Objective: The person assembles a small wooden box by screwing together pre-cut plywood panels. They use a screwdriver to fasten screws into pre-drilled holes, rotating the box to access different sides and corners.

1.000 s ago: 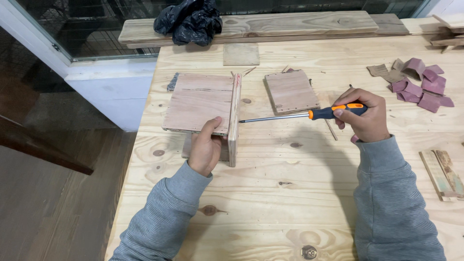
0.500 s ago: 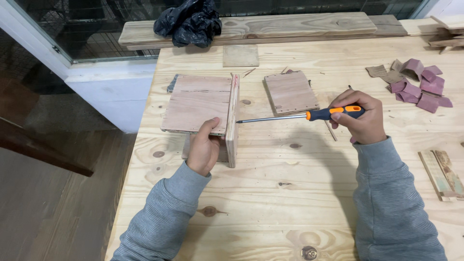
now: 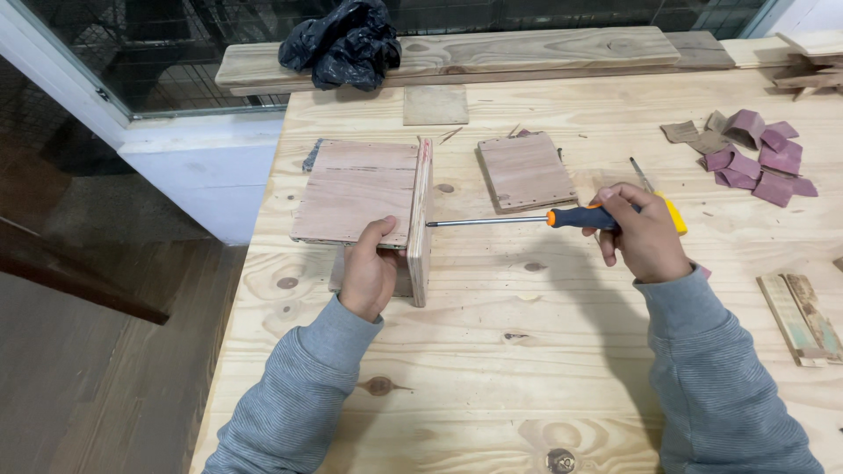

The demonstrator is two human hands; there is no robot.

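Note:
My left hand (image 3: 369, 272) grips the near end of a small wooden box assembly (image 3: 360, 189) lying on the pine workbench (image 3: 492, 369); its thumb rests on the flat top panel beside the upright side board (image 3: 421, 219). My right hand (image 3: 643, 230) holds a screwdriver (image 3: 527, 220) by its orange and black handle. The steel shaft lies level, with its tip against the face of the upright side board.
A loose square wooden panel (image 3: 525, 169) lies behind the screwdriver. A second, yellow-handled tool (image 3: 669, 209) sits by my right hand. Sandpaper scraps (image 3: 757, 156) lie far right, wood strips (image 3: 801, 316) at the right edge. A black bag (image 3: 342, 42) rests on a plank at the back.
The screwdriver has kept its tip on the side board while my right hand turned slightly on the handle. My left hand's grip on the box is the same.

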